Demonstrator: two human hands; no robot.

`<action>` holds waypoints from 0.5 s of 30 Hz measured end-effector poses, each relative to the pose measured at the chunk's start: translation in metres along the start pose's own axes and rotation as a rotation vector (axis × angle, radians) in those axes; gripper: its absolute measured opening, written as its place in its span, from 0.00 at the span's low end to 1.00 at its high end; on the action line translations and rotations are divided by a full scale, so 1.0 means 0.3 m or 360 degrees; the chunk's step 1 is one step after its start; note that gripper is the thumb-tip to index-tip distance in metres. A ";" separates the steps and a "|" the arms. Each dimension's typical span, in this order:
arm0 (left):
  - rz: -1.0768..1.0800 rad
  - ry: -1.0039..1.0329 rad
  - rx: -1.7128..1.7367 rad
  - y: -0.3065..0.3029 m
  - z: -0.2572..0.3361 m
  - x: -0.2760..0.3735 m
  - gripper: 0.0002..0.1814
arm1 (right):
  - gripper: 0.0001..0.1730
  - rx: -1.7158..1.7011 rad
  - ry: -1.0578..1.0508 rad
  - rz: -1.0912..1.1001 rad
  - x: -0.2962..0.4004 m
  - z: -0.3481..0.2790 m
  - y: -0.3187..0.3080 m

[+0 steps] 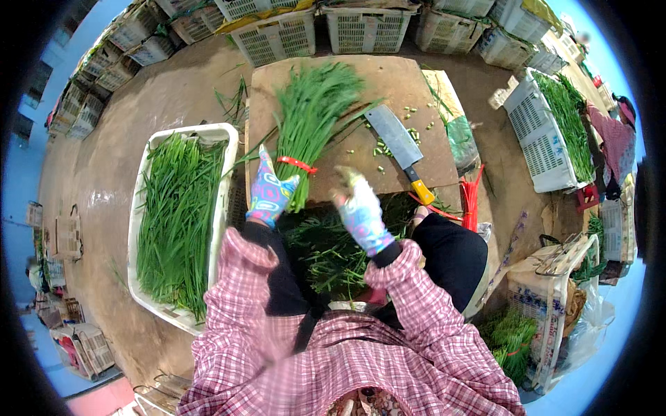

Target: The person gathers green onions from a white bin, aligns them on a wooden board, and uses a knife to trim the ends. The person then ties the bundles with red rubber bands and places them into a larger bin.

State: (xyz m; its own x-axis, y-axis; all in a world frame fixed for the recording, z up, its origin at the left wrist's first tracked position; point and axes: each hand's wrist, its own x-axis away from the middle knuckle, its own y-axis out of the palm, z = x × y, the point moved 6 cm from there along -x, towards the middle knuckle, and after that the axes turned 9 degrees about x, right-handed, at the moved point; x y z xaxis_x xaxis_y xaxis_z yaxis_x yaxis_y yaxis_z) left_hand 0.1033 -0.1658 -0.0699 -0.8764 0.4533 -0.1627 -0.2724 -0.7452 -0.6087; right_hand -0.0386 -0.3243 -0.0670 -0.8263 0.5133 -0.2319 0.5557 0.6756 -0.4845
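Observation:
A bundle of green Chinese chives (317,109) lies on the wooden board (333,182), with a red tie (296,164) around its stem end. My left hand (270,190), in a patterned glove, rests against the left side of the stems. Its thumb stands apart from the fingers. To the right of the bundle's lower end, my right hand (361,208) hovers over the board's front edge, gloved, blurred and holding nothing visible. A cleaver (396,138) with a black and yellow handle lies on the board's right part. Short cut stem pieces (382,148) are scattered around its blade.
A white crate (229,156) of loose chives stands at my left. Red ties (471,203) hang at the board's right corner. Loose greens (333,260) lie below, between my legs. Stacked plastic crates (369,31) line the far side. Another person (616,135) sits beside a chive-filled crate (541,135).

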 end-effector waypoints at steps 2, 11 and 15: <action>-0.0349 -0.0338 -0.0104 0.001 0.023 -0.027 0.59 | 0.27 -0.0043 0.0124 -0.0114 -0.062 0.084 0.037; -0.0482 -0.0275 -0.0362 0.022 -0.020 -0.036 0.65 | 0.17 0.0100 0.0260 -0.0214 -0.131 0.064 0.256; -0.0466 -0.0183 -0.0375 0.036 -0.040 -0.051 0.64 | 0.12 0.0115 0.0009 0.0074 -0.148 0.076 0.274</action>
State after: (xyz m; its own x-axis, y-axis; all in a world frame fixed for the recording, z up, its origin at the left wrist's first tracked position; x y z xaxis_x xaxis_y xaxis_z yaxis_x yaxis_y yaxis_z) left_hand 0.1185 -0.1750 -0.0833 -0.8174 0.5625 0.1241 -0.4306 -0.4535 -0.7803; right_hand 0.0417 -0.3037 -0.1157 -0.7990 0.5465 -0.2510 0.5853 0.6110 -0.5330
